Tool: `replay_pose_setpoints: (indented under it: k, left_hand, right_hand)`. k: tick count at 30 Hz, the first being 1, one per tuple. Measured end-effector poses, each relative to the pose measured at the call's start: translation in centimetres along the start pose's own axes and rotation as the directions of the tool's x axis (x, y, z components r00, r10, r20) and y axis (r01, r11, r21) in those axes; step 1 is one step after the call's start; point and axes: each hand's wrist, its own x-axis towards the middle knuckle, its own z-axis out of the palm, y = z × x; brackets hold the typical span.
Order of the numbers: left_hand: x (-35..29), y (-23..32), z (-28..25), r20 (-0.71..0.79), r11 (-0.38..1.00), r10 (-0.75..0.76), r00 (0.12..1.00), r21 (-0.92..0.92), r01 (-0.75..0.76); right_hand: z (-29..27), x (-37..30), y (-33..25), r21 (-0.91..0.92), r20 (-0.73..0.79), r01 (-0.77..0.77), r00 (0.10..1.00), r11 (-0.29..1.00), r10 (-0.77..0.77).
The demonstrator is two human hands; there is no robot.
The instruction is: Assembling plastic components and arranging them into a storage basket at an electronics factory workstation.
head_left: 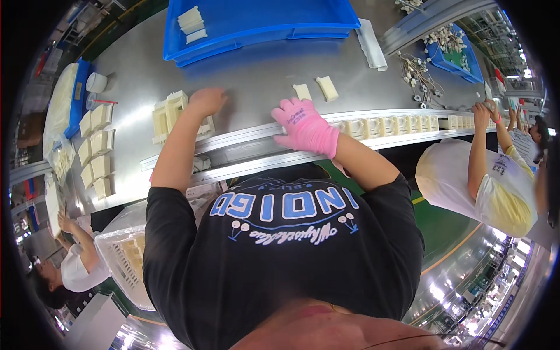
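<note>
Head view: a cream slotted block (163,121) sits at ten o'clock on the tabletop (251,79), near the blurred left hand (207,101), its fingers' hold unclear; the pink-gloved right hand (306,126), thumb wide of its fingers, has two cream pieces (328,88) toward one o'clock.

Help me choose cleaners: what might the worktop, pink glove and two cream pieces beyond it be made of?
Worktop: likely bare metal, satin, faintly reflecting the blue tray. Pink glove: perhaps thin fabric, matte, close-fitting. Cream pieces: probably moulded plastic, low-gloss, evenly coloured.

Left hand (208,101), gloved right hand (301,122), cream pieces (328,89)
</note>
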Motion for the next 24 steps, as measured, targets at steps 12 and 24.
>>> replay_pose_setpoints:
  k: [12,24]
  left_hand:
    - [3.4,-1.9,5.8,0.091,0.934,0.062,0.994,-0.355,-0.026]
    - [2.4,0.7,5.1,-0.252,0.99,0.089,0.964,0.13,-0.057]
  right_hand:
    - [-1.2,2.6,9.8,0.27,0.17,-0.295,0.952,0.917,0.256]
    - [6.0,8.6,10.5,0.037,0.204,-0.32,0.93,0.947,0.306]
